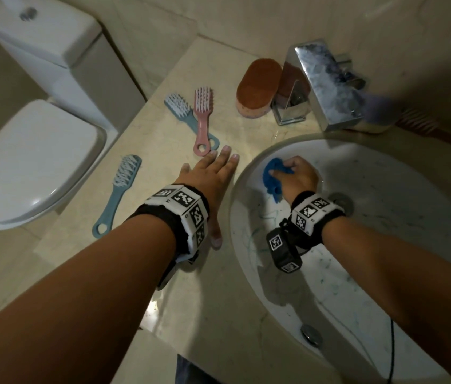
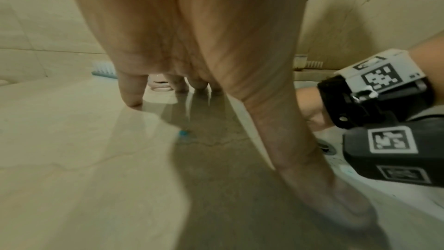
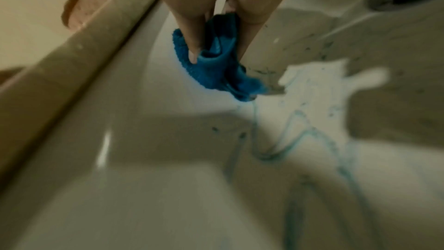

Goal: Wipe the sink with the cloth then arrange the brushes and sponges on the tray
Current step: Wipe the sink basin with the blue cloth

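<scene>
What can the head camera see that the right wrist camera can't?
Only the head view shows the toilet, three brushes such as the pink brush, the tap and the left hand flat on the counter.

Only the right wrist view shows the fingers pinching the cloth up close.

Both show the cloth, the sink with bluish streaks, and the orange sponge.

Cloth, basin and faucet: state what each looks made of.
Cloth: soft blue fabric, probably terry or microfibre, with a nubby pile at its edge, bunched in the right hand.
Basin: glossy white, likely glazed ceramic, judging by its sharp highlights.
Faucet: polished metal, probably chrome, with a mirror-like, smudged surface.
</scene>
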A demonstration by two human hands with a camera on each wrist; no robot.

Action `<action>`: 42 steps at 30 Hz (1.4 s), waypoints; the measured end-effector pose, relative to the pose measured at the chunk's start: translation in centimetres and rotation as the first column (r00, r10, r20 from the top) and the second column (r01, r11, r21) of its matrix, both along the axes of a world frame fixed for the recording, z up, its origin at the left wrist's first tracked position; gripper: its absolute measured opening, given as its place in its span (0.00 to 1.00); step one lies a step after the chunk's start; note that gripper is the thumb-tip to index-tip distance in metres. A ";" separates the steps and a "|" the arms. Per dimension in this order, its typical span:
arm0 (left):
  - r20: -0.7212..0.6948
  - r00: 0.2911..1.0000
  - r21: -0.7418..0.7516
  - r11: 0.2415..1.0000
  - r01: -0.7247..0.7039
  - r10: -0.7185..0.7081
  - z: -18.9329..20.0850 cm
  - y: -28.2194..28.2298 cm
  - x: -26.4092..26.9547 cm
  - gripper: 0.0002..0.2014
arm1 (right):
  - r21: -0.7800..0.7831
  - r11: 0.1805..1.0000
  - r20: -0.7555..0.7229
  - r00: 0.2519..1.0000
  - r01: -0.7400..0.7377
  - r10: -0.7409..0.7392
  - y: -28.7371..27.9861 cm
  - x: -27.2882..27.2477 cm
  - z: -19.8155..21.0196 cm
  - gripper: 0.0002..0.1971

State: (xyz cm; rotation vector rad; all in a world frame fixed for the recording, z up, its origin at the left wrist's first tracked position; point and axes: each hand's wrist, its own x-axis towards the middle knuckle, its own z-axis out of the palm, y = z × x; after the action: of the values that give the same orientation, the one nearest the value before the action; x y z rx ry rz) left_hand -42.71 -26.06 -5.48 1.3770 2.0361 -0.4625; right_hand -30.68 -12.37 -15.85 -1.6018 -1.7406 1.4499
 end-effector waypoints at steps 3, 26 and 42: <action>0.003 1.000 0.003 1.000 0.002 -0.002 0.0 0.0 0.0 0.81 | 0.020 0.999 0.017 1.000 -0.026 0.026 -1.3 -0.1 0.0 0.10; -0.033 0.998 0.013 0.999 0.047 -0.047 -1.6 0.2 -0.8 0.83 | 0.109 0.941 0.051 0.947 -0.320 0.317 -4.4 0.8 0.9 0.09; -0.028 0.999 0.014 0.999 0.029 -0.028 -0.9 0.2 -0.4 0.82 | -0.075 0.737 0.194 0.715 -0.672 0.671 -6.3 4.1 1.0 0.09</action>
State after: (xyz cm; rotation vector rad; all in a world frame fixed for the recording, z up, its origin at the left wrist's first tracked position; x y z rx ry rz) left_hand -43.13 -25.82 -6.36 1.4174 2.0487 -0.4826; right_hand -26.62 -18.72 -14.82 -1.1794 -2.6408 1.5993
